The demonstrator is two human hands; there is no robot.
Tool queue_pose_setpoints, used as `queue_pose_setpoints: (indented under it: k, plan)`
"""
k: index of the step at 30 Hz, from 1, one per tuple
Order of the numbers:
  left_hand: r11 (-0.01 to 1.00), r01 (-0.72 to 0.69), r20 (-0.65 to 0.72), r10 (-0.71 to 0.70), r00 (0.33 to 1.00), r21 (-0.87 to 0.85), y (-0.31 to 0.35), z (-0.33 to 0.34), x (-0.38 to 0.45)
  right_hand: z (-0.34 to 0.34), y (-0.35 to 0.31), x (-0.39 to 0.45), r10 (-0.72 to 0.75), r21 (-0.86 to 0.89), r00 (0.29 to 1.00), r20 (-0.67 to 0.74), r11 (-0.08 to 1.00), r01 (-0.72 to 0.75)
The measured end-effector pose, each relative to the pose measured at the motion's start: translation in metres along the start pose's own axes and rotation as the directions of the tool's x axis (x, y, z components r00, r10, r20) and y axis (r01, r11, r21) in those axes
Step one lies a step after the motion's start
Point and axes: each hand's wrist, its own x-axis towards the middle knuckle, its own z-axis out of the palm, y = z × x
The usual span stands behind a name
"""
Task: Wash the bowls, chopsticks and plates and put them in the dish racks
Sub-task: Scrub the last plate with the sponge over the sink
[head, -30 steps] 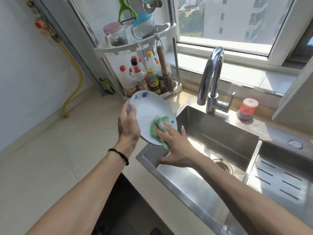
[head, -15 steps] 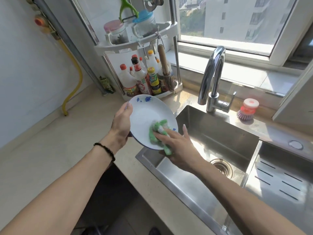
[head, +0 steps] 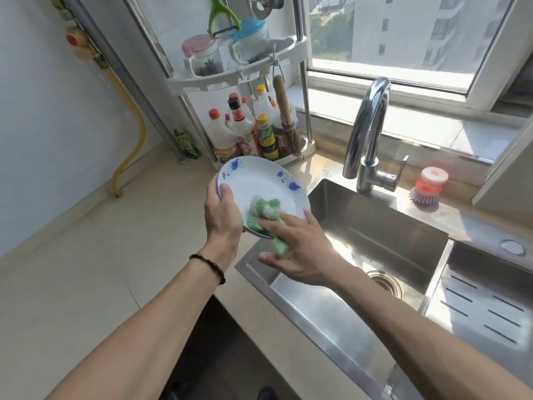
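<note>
A white plate with blue flower marks on its rim is held tilted above the left corner of the steel sink. My left hand grips the plate's left edge, thumb on the face. My right hand presses a green and white dishcloth against the plate's lower right face, and part of the cloth hangs below the rim. No bowls, chopsticks or dish racks are in view.
A chrome faucet stands behind the sink, with a pink dish brush to its right. A corner shelf holds jars above several sauce bottles. The beige counter lies to the left, a slotted steel drain panel to the right.
My left hand has turned the plate so its face points more upward. My right hand keeps rubbing the cloth on the lower part of the plate.
</note>
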Motion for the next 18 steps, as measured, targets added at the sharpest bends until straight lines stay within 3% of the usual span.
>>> queue_pose_setpoints:
  k: [3,5,8,11,13,15,18]
  plan:
    - [0.995,-0.075,-0.040,0.077,0.996,0.067,0.000,0.002,-0.002,-0.005,-0.001,-0.005,0.114,0.054,0.987,0.112,0.991,-0.121]
    - [0.996,-0.053,-0.065,0.057,0.996,0.068,-0.002,0.003,0.002,-0.002,-0.014,-0.006,0.085,0.186,0.984,0.158,0.976,-0.114]
    - [0.990,-0.097,0.056,0.091,0.994,0.101,-0.006,-0.003,0.006,-0.002,-0.004,-0.010,0.087,0.176,0.968,0.235,0.976,-0.130]
    - [0.982,-0.138,0.029,0.136,0.990,0.129,-0.004,0.000,0.002,-0.006,0.003,-0.005,0.194,0.098,0.954,0.230,0.971,-0.220]
    - [0.981,-0.115,-0.060,0.126,0.990,0.154,0.000,0.005,0.001,-0.004,-0.015,-0.004,0.119,0.220,0.964,0.238,0.960,-0.173]
    - [0.981,-0.116,-0.064,0.127,0.990,0.153,0.002,0.004,0.003,-0.004,-0.021,-0.005,0.047,0.318,0.971,0.234,0.940,-0.122]
    - [0.979,-0.131,-0.023,0.136,0.990,0.155,0.002,0.000,0.003,-0.009,-0.002,-0.001,0.126,0.219,0.964,0.235,0.959,-0.178]
